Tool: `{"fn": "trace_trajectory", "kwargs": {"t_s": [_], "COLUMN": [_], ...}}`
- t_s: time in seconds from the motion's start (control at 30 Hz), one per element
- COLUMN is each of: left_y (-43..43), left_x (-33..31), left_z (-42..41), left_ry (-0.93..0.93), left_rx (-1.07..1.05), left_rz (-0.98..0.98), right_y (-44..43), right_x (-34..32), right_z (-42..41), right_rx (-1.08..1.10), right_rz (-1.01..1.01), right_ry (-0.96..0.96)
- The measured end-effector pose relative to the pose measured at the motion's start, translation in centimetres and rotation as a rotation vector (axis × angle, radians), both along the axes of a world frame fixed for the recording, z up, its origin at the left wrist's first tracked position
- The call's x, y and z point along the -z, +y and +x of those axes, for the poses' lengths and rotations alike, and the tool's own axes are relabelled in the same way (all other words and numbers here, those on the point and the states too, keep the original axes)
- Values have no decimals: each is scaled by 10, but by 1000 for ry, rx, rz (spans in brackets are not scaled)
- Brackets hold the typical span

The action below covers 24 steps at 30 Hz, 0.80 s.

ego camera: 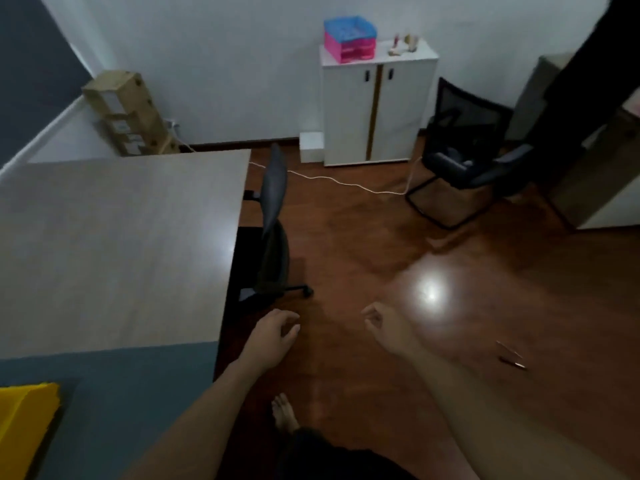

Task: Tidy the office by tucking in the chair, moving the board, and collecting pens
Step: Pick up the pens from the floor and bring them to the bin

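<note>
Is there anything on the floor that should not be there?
Yes. Some pens lie loose on the wooden floor at the right. A white cable also trails across it, from the desk towards the cabinet.

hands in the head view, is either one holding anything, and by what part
Nothing is held. The left hand and right hand hang empty over the floor, fingers loosely curled.
</note>
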<state>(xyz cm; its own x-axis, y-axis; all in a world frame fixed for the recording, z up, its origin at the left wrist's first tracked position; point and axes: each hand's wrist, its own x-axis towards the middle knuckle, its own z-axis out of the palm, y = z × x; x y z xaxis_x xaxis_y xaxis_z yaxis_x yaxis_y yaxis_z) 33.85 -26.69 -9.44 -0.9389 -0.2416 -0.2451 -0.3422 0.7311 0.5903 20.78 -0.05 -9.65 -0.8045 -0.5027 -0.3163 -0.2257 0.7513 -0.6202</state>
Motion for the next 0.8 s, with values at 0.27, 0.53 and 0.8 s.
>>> {"fn": "trace_trajectory", "kwargs": {"t_s": [0.27,0.53,0.8], "left_y": [140,286,431], "left_x": [-5,8,31], "left_z": [-113,-203,-294], "left_ry": [-14,3,-5], "left_rx": [343,610,772], "left_rz": [-62,-57,-8], "right_y": [175,308,432], "right_x": [6,11,19], "right_z": [-3,0,-51], "right_rx": [439,768,915], "right_rz": [2,31,33], "right_ry": [-22,-28,-58]}}
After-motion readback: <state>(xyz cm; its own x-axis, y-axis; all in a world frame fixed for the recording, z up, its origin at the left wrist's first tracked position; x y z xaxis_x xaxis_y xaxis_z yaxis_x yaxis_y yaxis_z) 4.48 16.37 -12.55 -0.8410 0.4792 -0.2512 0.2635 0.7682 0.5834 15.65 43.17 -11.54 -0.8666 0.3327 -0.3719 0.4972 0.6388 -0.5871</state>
